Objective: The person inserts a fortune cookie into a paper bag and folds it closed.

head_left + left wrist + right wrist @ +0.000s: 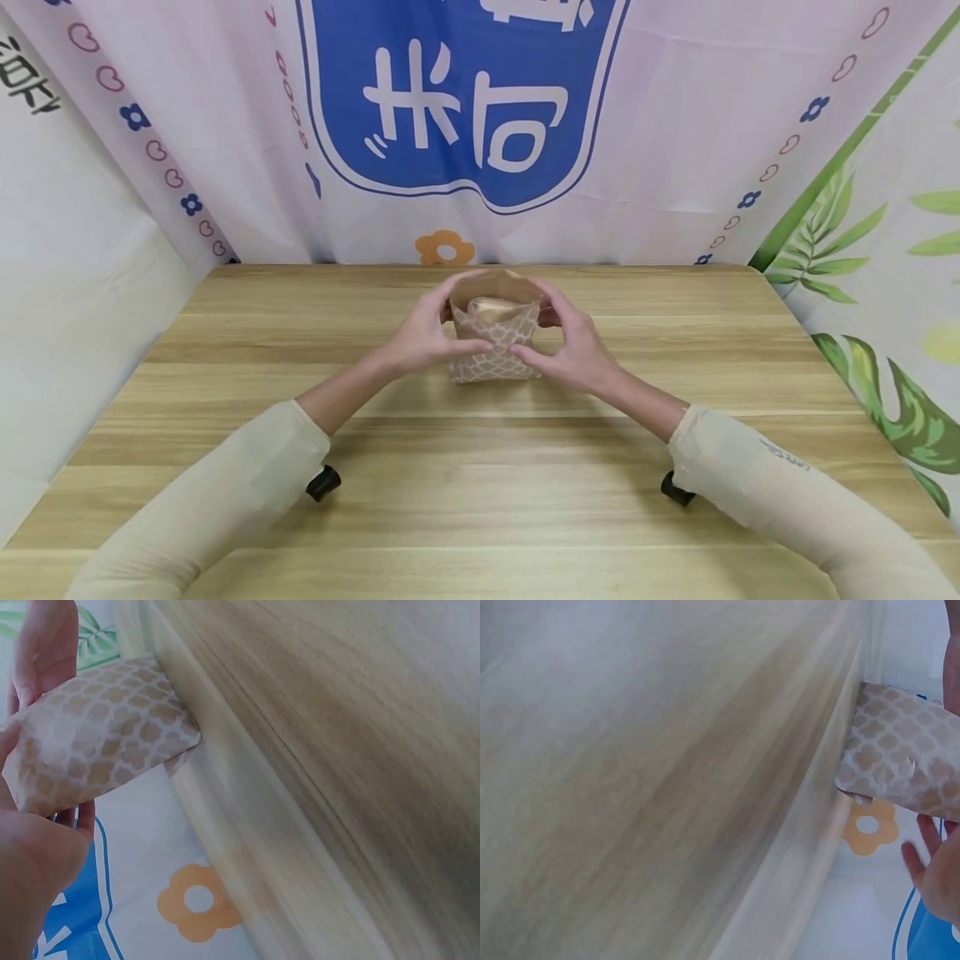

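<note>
The patterned paper bag is between both arms at the far part of the wooden table, left hand and right hand each pinching a side of it, thumbs on the near face, fingers partly hidden behind. It looks light, thin and soft, likely to crease or tear — so a gentle hold on both sides, below the flimsy rim, seems best. Its long axis runs roughly upright from base to mouth, which opens upward on a pale bundle — whether the base touches the table is unclear.
</note>
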Demonstrator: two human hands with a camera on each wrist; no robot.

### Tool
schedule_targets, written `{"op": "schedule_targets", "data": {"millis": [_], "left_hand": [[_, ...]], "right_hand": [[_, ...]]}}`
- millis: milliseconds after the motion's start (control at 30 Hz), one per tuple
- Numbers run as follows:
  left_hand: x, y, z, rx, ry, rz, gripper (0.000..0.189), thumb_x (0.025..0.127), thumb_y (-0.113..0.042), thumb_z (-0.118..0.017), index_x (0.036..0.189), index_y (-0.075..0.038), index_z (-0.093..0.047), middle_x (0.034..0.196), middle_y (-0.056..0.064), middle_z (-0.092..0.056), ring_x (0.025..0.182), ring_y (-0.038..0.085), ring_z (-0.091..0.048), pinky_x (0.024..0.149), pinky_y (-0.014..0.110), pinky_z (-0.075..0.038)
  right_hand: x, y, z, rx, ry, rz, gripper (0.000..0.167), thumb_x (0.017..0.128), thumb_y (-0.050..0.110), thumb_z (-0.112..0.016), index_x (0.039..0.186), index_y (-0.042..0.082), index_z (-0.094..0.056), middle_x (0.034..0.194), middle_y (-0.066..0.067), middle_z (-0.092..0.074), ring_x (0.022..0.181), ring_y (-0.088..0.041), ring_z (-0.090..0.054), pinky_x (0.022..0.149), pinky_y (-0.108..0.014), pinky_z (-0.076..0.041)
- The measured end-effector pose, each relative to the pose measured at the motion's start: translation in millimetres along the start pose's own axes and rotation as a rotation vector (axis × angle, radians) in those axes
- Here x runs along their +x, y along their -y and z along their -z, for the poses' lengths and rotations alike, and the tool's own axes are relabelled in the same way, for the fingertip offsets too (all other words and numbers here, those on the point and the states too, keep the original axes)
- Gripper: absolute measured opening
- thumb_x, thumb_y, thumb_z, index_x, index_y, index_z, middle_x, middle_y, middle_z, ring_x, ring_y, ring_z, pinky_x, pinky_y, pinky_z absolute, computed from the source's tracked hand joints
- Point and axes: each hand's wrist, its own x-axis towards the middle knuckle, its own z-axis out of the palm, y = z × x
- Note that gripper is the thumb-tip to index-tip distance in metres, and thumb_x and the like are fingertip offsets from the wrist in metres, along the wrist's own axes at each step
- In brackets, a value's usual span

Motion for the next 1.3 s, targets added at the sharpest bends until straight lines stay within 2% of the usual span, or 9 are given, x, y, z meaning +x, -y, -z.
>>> {"op": "schedule_targets", "data": {"millis": [167,300,467,600,700,833,1000,1100,1300], "left_hand": [[-1.5,-0.5,-3.5,0.075,-0.024,-0.023,0.092,0.075,0.0,-0.092,0.153,0.001,-0.043,0.151,0.017,-0.052,0.123,0.032,-0.059,0.099,0.044,-0.055],[-4.8,-1.2,-6.0,0.126,-0.081,-0.075,0.089,0.073,0.002,-0.092,0.148,0.003,-0.044,0.145,0.022,-0.055,0.121,0.034,-0.06,0.1,0.041,-0.053],[-9.0,-3.9,-4.9,0.123,-0.169,-0.214,0.081,0.072,0.012,-0.088,0.138,0.006,-0.042,0.124,0.029,-0.061,0.108,0.039,-0.064,0.093,0.036,-0.056],[-11.3,-4.0,-2.1,0.227,-0.213,-0.339,0.064,0.073,0.01,-0.088,0.125,0.008,-0.052,0.125,0.027,-0.062,0.105,0.037,-0.066,0.09,0.037,-0.057],[-13.2,-3.7,0.1,0.302,-0.204,-0.39,0.048,0.076,0.007,-0.087,0.117,0.007,-0.062,0.131,0.026,-0.062,0.107,0.035,-0.065,0.092,0.038,-0.058],[-14.0,-4.3,1.3,0.325,-0.173,-0.439,0.034,0.081,0.008,-0.083,0.111,0.004,-0.068,0.137,0.026,-0.058,0.115,0.037,-0.063,0.1,0.037,-0.054],[-12.3,-3.8,2.4,0.316,-0.141,-0.512,0.024,0.083,0.013,-0.079,0.102,0.001,-0.072,0.137,0.03,-0.055,0.098,0.031,-0.066,0.083,0.033,-0.056],[-11.9,-2.9,3.5,0.322,-0.131,-0.521,0.022,0.083,0.014,-0.079,0.097,-0.001,-0.072,0.137,0.03,-0.056,0.093,0.028,-0.065,0.077,0.035,-0.056],[-12.3,-4.4,4.1,0.358,-0.118,-0.491,0.021,0.082,0.008,-0.083,0.095,-0.003,-0.071,0.136,0.027,-0.058,0.106,0.035,-0.066,0.088,0.037,-0.056]], "right_hand": [[0.8,1.5,1.7,-0.017,-0.006,0.074,0.084,0.078,0.001,-0.089,0.149,-0.003,-0.045,0.129,-0.021,-0.065,0.096,-0.029,-0.069,0.08,-0.042,-0.063],[-0.5,2.2,2.4,-0.04,-0.04,0.135,0.084,0.076,-0.003,-0.089,0.148,-0.004,-0.045,0.135,-0.023,-0.062,0.097,-0.03,-0.069,0.079,-0.047,-0.063],[-0.9,4.1,5.8,-0.047,-0.1,0.251,0.078,0.074,-0.013,-0.086,0.14,-0.01,-0.046,0.134,-0.027,-0.058,0.101,-0.037,-0.069,0.079,-0.046,-0.063],[1.7,6.1,9.7,-0.113,-0.128,0.358,0.062,0.075,-0.014,-0.083,0.129,-0.01,-0.052,0.128,-0.028,-0.058,0.107,-0.039,-0.065,0.078,-0.041,-0.063],[3.8,7.5,11.5,-0.159,-0.119,0.406,0.053,0.076,-0.012,-0.083,0.122,-0.008,-0.057,0.126,-0.028,-0.057,0.11,-0.038,-0.062,0.076,-0.042,-0.063],[5.3,7.9,11.9,-0.185,-0.095,0.422,0.048,0.077,-0.012,-0.083,0.119,-0.004,-0.062,0.127,-0.027,-0.057,0.108,-0.037,-0.063,0.072,-0.043,-0.063],[5.7,8.3,12.8,-0.2,-0.094,0.44,0.043,0.077,-0.012,-0.084,0.115,-0.004,-0.064,0.127,-0.027,-0.057,0.103,-0.035,-0.065,0.07,-0.043,-0.062],[6.6,7.7,13.5,-0.204,-0.092,0.459,0.04,0.077,-0.012,-0.084,0.112,-0.005,-0.066,0.126,-0.027,-0.058,0.099,-0.033,-0.067,0.07,-0.042,-0.062],[9.2,6.7,15.9,-0.225,-0.077,0.506,0.035,0.076,-0.01,-0.085,0.106,-0.005,-0.068,0.124,-0.028,-0.058,0.097,-0.033,-0.07,0.074,-0.034,-0.062]]}}
